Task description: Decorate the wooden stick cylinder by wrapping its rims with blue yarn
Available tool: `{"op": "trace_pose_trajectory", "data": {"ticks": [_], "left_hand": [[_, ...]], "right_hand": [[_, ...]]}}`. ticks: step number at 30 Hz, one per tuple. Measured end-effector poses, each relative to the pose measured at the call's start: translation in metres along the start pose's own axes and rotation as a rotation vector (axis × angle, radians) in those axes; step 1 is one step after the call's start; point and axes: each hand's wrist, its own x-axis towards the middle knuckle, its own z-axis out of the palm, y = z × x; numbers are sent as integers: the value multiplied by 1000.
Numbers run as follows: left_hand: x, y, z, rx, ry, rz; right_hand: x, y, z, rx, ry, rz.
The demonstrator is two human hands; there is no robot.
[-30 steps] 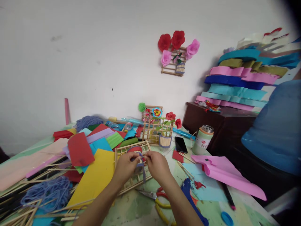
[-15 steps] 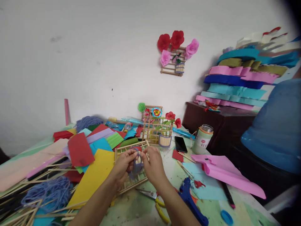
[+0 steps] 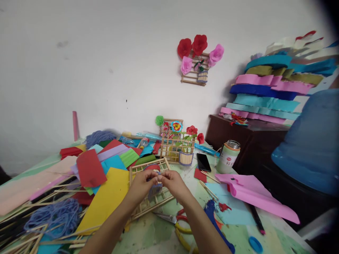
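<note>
My left hand (image 3: pixel 143 184) and my right hand (image 3: pixel 173 181) meet fingertip to fingertip over a lattice frame of thin wooden sticks (image 3: pixel 153 207). Both are closed in a pinch on a strand of purple yarn, mostly covered by the fingers. Just beneath them, more purple yarn (image 3: pixel 155 191) edges a small pale stick piece on the frame, partly hidden. A red roll or band (image 3: pixel 153 167) shows behind the fingertips. Scissors with red and yellow handles (image 3: pixel 173 219) lie partly open below my right wrist.
Coloured paper (image 3: pixel 106 197), loose sticks and a purple yarn tangle (image 3: pixel 54 215) cover the left. To the right are a blue glue gun (image 3: pixel 215 225), a phone (image 3: pixel 203 162), a jar (image 3: pixel 229 155) and pink paper (image 3: pixel 259 195). A finished flower lattice (image 3: pixel 176 148) stands behind.
My hands have come together, fingertips now meeting, and the yarn between them is less visible. Both hands have turned more knuckles-up. The lattice frame has shifted very little.
</note>
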Motion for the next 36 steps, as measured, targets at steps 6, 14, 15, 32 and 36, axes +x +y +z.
{"op": "trace_pose_trajectory", "data": {"ticks": [6,14,15,32,36], "left_hand": [[1,1,-2,96,-18,30],[-5,4,-1,391,-11,117],[-7,6,2,470,13,117],[-10,-1,17,289,139,122],[-5,-14,19,-67,54,-23]], "right_hand": [[-5,-6,-5,-14,-68,14],[2,0,-3,-80,174,-42],[4,2,-3,-71,224,-38],[-1,-7,-5,313,86,145],[-1,-6,0,277,44,119]]}}
